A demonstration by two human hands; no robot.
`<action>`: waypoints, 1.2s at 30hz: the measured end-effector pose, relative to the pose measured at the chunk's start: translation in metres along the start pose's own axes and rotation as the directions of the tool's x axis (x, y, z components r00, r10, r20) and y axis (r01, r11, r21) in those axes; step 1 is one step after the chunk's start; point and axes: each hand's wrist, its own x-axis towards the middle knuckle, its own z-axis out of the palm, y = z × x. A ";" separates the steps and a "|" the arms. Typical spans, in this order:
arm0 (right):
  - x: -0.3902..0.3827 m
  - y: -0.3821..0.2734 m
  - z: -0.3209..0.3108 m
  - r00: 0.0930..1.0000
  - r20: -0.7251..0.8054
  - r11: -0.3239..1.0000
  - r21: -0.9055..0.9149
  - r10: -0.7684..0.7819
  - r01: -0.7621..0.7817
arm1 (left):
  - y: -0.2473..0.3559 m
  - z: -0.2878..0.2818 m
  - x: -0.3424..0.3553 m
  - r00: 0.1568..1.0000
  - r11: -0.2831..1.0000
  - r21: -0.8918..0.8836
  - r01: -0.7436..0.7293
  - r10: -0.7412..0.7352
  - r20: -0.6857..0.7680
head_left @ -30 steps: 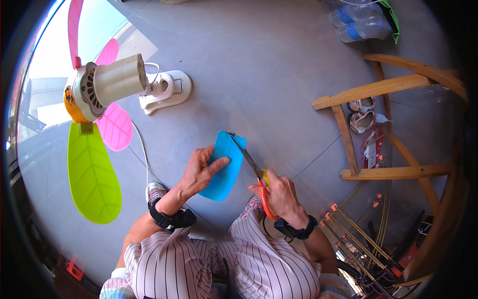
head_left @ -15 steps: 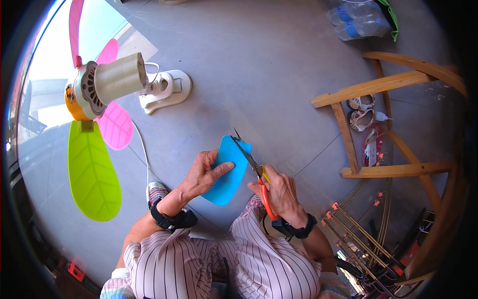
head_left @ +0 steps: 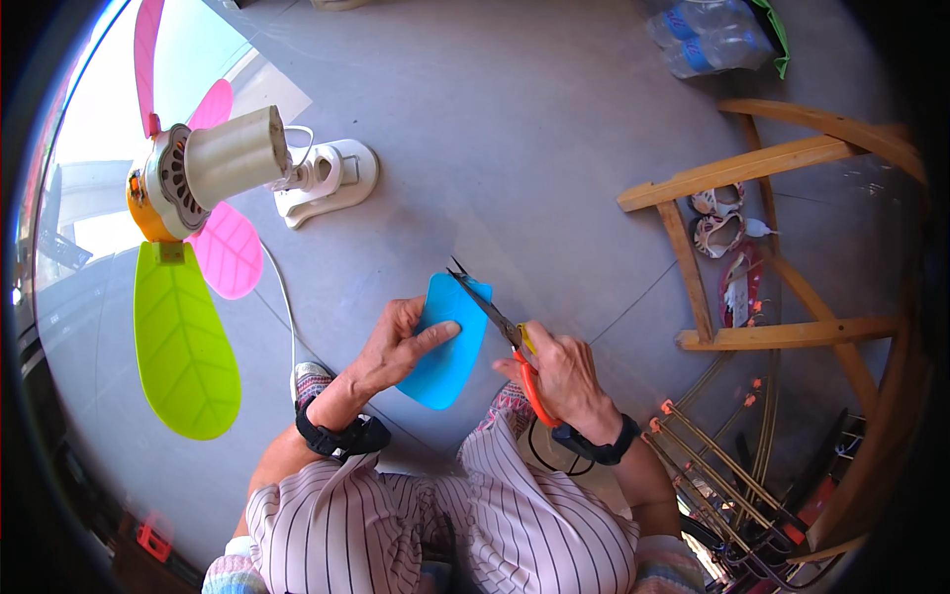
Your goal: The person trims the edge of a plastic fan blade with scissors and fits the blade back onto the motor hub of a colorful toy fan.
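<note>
My left hand (head_left: 404,345) grips a blue plastic fan blade (head_left: 447,346), the thumb lying across its face and the fingers behind it. In my right hand (head_left: 560,370) is a pair of scissors (head_left: 510,335) with red and yellow handles. The dark scissor blades slant up and left across the top end of the blue blade, their tips slightly parted past its edge. Whether they press on the plastic I cannot tell. Nearby at left stands a white fan (head_left: 230,158) with pink and green leaf-shaped blades.
A green fan blade (head_left: 188,346) juts toward my left arm, and a white cord (head_left: 287,307) runs along the floor. On the right are a wooden frame (head_left: 752,178), sandals (head_left: 717,223) and thin metal rods (head_left: 727,465). Wrapped bottles (head_left: 708,40) lie at the far right.
The scissor tips have shifted a little left across the top of the blue blade, and the blade has tilted slightly. My left hand keeps its grip.
</note>
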 end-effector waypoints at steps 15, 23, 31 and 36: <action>-0.004 0.007 0.014 0.998 0.015 0.984 0.168 0.054 -0.056 | 0.000 -0.001 0.002 0.990 0.995 0.078 0.055 -0.065 0.128; 0.000 0.011 0.012 0.999 -0.030 0.992 0.123 -0.023 0.027 | 0.002 -0.006 0.002 0.990 0.995 0.014 0.096 -0.097 0.104; 0.000 0.002 0.010 0.997 0.024 0.989 0.128 0.068 -0.071 | 0.001 -0.004 0.005 0.996 0.992 0.111 0.056 -0.063 0.062; -0.012 0.008 0.012 0.990 0.075 0.976 0.172 0.119 -0.131 | -0.007 -0.003 0.004 0.998 0.999 -0.049 -0.023 0.020 -0.066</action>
